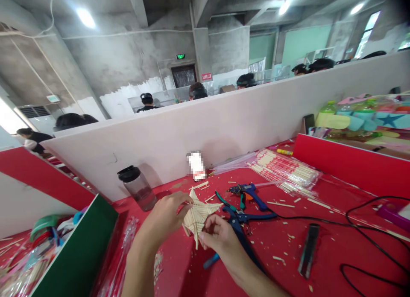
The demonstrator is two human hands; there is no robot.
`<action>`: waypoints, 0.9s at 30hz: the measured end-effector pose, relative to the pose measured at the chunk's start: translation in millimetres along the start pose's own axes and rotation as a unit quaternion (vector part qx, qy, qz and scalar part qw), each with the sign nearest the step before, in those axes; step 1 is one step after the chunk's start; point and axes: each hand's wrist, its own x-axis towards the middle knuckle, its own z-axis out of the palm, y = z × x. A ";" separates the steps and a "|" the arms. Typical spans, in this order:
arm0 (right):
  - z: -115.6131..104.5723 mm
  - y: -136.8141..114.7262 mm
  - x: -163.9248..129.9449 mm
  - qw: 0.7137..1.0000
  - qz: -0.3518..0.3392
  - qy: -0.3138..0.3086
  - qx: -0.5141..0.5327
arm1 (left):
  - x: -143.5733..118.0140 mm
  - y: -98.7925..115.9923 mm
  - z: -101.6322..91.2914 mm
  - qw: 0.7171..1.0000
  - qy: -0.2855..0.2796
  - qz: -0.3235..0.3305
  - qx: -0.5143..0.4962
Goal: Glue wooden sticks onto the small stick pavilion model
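Dark-lidded bottle standing at far left on red counter. Left hand & right hand both gripping a stick star just above counter, w/ blue pliers lying beside, glue gun behind, chopstick packs further right.

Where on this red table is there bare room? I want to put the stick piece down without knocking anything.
Barest patch: between the blue pliers and the black comb-like tool, with only small chips. Another lies before the water bottle, left of the left hand. Crowded: around the glue gun, stick packets and black cable.
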 end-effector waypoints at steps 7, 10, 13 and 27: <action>-4.0 1.5 2.1 1.000 -0.002 -0.013 -0.006 | 1.5 -1.5 -0.2 1.000 0.001 0.000 0.005; -8.9 5.1 4.6 1.000 -0.001 -0.010 -0.008 | 1.7 -2.6 -0.2 1.000 -0.001 0.000 0.000; -12.2 7.0 5.2 1.000 0.004 -0.012 -0.010 | 1.6 -3.9 -0.1 1.000 0.002 0.004 -0.004; -6.4 3.4 2.0 1.000 -0.013 -0.022 0.007 | 1.4 -2.4 0.3 1.000 0.003 0.002 0.001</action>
